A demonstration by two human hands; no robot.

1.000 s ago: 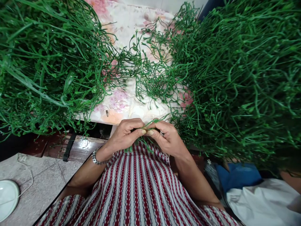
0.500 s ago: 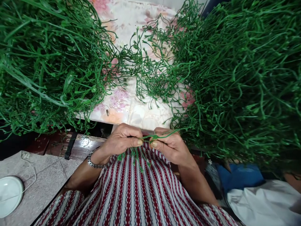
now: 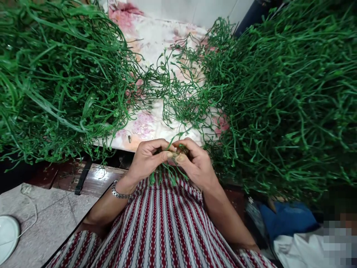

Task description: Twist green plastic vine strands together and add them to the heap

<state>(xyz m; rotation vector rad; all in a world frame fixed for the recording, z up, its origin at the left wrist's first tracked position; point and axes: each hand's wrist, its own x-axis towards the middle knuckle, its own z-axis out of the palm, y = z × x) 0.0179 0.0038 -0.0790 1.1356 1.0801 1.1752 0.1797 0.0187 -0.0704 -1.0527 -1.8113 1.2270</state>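
Thin green stems (image 3: 170, 174) hang below my hands, over the striped cloth on my lap, and one strand sticks up above the fingers. My left hand (image 3: 149, 158), with a metal watch band at the wrist, pinches the stems between thumb and index finger. Right beside it, my right hand (image 3: 196, 162) pinches the same stems, thumb tips nearly touching. Both hands are at the near edge of a table with a floral cover (image 3: 164, 126). Loose green stems (image 3: 184, 100) lie across its middle.
Large heaps of green stems rise at the left (image 3: 61, 82) and right (image 3: 290, 104). A white round lid or dish (image 3: 8, 238) with a cord is at the lower left. Blue (image 3: 290, 217) and white (image 3: 301, 247) cloth or bags are at the lower right.
Both hands have come closer together and slightly up in the picture. The strand that lay across the right hand towards the right now points up between the hands. The view has shifted slightly.
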